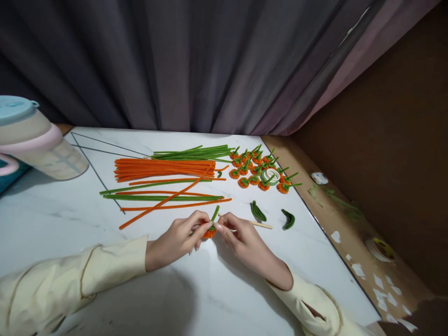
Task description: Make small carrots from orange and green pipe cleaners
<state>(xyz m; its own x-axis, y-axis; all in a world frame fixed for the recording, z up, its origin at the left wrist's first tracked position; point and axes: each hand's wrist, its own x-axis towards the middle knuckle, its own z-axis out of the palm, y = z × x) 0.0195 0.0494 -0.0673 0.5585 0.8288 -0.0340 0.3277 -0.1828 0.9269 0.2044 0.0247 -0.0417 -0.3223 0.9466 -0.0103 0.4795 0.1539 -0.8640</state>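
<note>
A small orange pipe-cleaner pumpkin [209,234] with an upright green stem [214,213] is between my hands above the white table. My left hand [180,237] pinches it from the left, finger and thumb closed near its green top. From the right, my right hand [245,238] is closed with its fingertips at the same green part, beside the stem. A thin wooden stick [262,225] passes behind my right hand; whether the hand touches it, I cannot tell. Two dark green pipe-cleaner leaves, one folded [258,211] and one curved [288,219], lie to the right.
Behind my hands lie loose pipe cleaners [168,198], an orange bundle [164,169] and a green bundle [196,152]. Several finished pumpkins [244,182] surround tape rolls [270,175]. A large cup [42,144] stands left. Paper scraps [380,296] and another tape roll [380,249] lie beyond the right edge.
</note>
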